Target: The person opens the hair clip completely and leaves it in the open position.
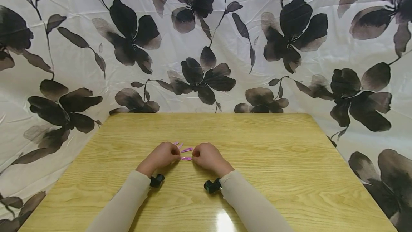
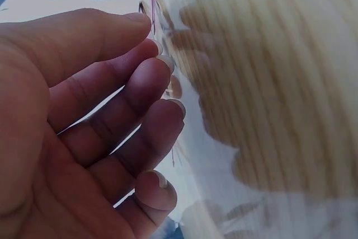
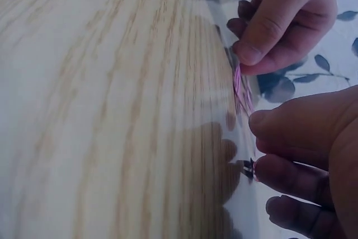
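A pink snap hair clip (image 1: 186, 158) lies crosswise between the two hands, just above or on the wooden table. My left hand (image 1: 165, 155) pinches its left end between thumb and fingertips; in the left wrist view the thumb (image 2: 106, 34) meets the fingers, the others loosely curled. At the clip's other end, my right hand (image 1: 208, 157) holds with thumb and finger, though the fingertips partly hide the contact. In the right wrist view, pink clips (image 3: 239, 85) show between both hands. Just beyond lies another pink clip (image 1: 187, 150).
More pink clips (image 1: 181, 146) lie behind the left hand, partly covered by it. The light wooden table (image 1: 273, 160) stretches to all sides. A white cloth with dark flowers (image 1: 244, 46) hangs behind it. Black wrist cameras (image 1: 212, 186) sit on both wrists.
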`<state>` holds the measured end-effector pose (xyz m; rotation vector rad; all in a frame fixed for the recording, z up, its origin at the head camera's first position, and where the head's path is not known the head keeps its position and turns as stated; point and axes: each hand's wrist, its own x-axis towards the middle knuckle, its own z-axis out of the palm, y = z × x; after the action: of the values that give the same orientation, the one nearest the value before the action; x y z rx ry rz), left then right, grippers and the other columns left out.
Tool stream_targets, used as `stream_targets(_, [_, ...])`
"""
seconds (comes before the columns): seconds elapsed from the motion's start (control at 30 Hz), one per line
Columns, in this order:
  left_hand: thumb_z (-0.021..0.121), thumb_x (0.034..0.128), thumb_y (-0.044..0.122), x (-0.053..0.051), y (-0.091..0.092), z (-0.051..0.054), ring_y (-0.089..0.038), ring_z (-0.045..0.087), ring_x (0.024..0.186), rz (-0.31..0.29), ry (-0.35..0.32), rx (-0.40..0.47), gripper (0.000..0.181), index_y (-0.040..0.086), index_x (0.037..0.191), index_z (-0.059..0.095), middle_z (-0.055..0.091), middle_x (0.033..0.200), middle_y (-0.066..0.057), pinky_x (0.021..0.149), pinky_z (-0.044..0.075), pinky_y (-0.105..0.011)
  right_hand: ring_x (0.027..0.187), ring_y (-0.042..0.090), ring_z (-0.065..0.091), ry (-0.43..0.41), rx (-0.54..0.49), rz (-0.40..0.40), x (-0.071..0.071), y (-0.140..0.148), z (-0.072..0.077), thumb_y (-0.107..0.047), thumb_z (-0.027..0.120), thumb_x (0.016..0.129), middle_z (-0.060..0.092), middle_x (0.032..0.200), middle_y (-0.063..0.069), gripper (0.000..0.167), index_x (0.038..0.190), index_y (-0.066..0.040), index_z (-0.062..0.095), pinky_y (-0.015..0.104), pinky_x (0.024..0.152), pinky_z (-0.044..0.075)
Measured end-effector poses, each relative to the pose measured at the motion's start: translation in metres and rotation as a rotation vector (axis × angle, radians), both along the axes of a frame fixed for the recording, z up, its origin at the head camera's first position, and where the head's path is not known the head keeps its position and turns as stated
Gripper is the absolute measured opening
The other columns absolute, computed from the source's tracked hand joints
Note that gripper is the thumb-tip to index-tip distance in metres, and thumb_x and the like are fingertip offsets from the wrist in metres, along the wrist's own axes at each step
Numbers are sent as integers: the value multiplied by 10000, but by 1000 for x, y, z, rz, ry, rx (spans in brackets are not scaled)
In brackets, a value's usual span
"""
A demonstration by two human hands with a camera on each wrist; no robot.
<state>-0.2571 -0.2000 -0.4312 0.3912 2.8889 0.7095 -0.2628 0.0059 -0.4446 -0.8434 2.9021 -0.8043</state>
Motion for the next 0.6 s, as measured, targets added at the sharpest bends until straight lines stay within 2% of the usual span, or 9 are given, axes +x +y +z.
stream_targets(0.13, [716,869,178,0,1,0,-114,527,673,-2,-7,7,78,121,816,717,652,751,34,662,457,-292,708,77,564,44,51,10,0,-3,0,-253,693,859,678,802,-46,136,875,-133,753,243,673,475])
stream_targets(0.27, [718,867,183,-1,2,1,-115,532,676,4,-21,4,74,130,817,722,655,754,39,669,460,-292,701,71,569,51,102,11,1,-6,1,-280,686,872,691,806,-58,145,854,-155,758,243,655,474])
stream_targets(0.6, [704,870,141,-2,2,1,-111,525,659,-3,-14,0,73,127,803,729,647,720,44,651,454,-274,665,58,535,67,147,12,0,-12,3,-333,697,879,670,771,-81,166,806,-194,752,234,610,444])
